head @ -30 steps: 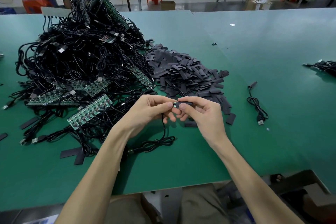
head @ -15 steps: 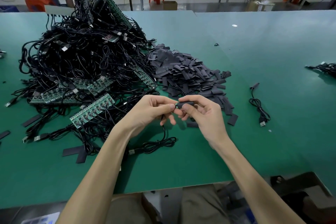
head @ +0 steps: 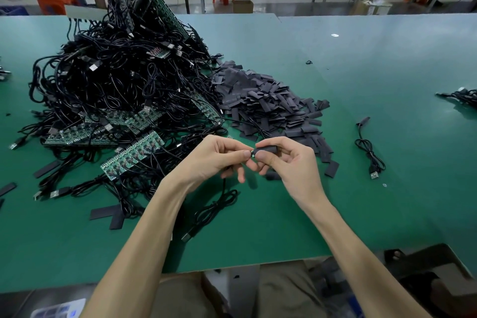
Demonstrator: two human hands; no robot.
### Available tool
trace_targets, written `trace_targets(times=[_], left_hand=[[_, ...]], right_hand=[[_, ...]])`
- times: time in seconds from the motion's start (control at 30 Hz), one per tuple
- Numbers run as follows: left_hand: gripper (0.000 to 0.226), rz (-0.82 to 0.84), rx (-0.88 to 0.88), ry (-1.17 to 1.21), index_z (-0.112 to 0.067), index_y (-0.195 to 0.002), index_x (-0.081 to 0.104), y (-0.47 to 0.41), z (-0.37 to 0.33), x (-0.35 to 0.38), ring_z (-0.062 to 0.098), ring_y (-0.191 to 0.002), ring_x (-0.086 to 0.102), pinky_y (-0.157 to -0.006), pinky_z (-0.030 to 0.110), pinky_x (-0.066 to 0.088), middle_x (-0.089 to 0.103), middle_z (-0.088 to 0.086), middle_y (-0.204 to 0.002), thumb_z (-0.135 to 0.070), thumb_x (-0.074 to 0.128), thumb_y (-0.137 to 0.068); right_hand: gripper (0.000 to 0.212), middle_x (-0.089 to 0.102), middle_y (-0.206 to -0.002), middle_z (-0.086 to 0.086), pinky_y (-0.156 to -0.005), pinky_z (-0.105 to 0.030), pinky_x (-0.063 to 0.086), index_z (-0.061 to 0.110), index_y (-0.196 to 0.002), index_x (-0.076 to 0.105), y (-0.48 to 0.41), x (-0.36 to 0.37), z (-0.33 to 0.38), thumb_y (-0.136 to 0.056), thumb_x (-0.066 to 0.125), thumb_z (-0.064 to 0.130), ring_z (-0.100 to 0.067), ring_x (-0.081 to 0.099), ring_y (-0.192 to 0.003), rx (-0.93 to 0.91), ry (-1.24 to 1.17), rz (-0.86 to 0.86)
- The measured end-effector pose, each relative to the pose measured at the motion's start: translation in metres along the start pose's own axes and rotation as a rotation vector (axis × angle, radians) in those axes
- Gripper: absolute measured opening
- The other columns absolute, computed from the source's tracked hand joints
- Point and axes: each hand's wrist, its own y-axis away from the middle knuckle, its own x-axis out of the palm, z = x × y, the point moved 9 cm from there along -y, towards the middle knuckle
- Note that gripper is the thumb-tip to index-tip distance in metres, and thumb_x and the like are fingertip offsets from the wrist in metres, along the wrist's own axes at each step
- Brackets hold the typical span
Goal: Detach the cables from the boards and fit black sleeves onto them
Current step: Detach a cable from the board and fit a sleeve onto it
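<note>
My left hand [head: 211,160] pinches the tip of a thin black cable [head: 219,205] between thumb and forefinger, and the slack coils on the green table mat [head: 284,227] at six o'clock from my hands. My right hand [head: 291,165] pinches a short flat black sleeve [head: 265,149] with its mouth touching that tip. I judge this one is barely started.

At three o'clock lies a lone coiled black cable with a dark cover on its far end [head: 369,150], which looks finished. At twelve o'clock sits the loose heap of black sleeves [head: 263,108]. At ten o'clock is the big tangle of black cables and green circuit boards [head: 124,85], many apparently not yet detached, so I reckon most of the work is ahead. A small black bundle [head: 462,95] at two o'clock is too far away to tell whether it is sleeved.
</note>
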Motion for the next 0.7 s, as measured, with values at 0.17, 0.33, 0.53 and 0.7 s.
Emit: trace_targets(times=[0.17, 0.33, 0.53, 0.7], left_hand=[[0.016, -0.006, 0.015, 0.011, -0.001, -0.106, 0.075, -0.001, -0.001, 0.001, 0.019, -0.055, 0.063, -0.046, 0.019, 0.033, 0.076, 0.019, -0.093, -0.009, 0.065, -0.099], [0.016, -0.005, 0.011, -0.032, -0.001, -0.108, 0.075, -0.001, 0.000, 0.000, 0.019, -0.056, 0.062, -0.046, 0.018, 0.033, 0.076, 0.020, -0.093, -0.008, 0.066, -0.098], [0.018, -0.023, 0.015, -0.035, 0.001, -0.110, 0.073, -0.001, 0.000, -0.002, 0.019, -0.056, 0.063, -0.046, 0.019, 0.031, 0.075, 0.017, -0.090, -0.009, 0.063, -0.100], [0.017, -0.073, -0.011, -0.063, 0.003, -0.112, 0.067, -0.001, 0.001, -0.005, 0.015, -0.052, 0.060, -0.044, 0.019, 0.029, 0.074, 0.006, -0.075, -0.009, 0.061, -0.102]], right_hand=[[0.011, 0.075, -0.072, -0.009, -0.062, -0.029, 0.058, 0.007, -0.096, 0.075, 0.000, -0.004, -0.002, -0.088, 0.078, 0.001, -0.021, 0.069, -0.061, 0.005, 0.014, -0.039], [0.010, 0.076, -0.073, -0.011, -0.061, -0.034, 0.059, 0.015, -0.092, 0.077, 0.000, -0.004, -0.006, -0.088, 0.079, 0.006, -0.026, 0.071, -0.061, 0.029, 0.044, -0.042], [0.015, 0.077, -0.077, -0.010, -0.063, -0.029, 0.057, 0.016, -0.098, 0.076, 0.002, 0.002, -0.005, -0.087, 0.080, 0.007, -0.022, 0.072, -0.066, 0.023, 0.047, 0.015], [0.022, 0.077, -0.078, -0.011, -0.067, -0.027, 0.058, 0.015, -0.102, 0.075, 0.001, 0.007, -0.005, -0.085, 0.081, 0.002, -0.019, 0.072, -0.067, 0.026, 0.032, 0.037]])
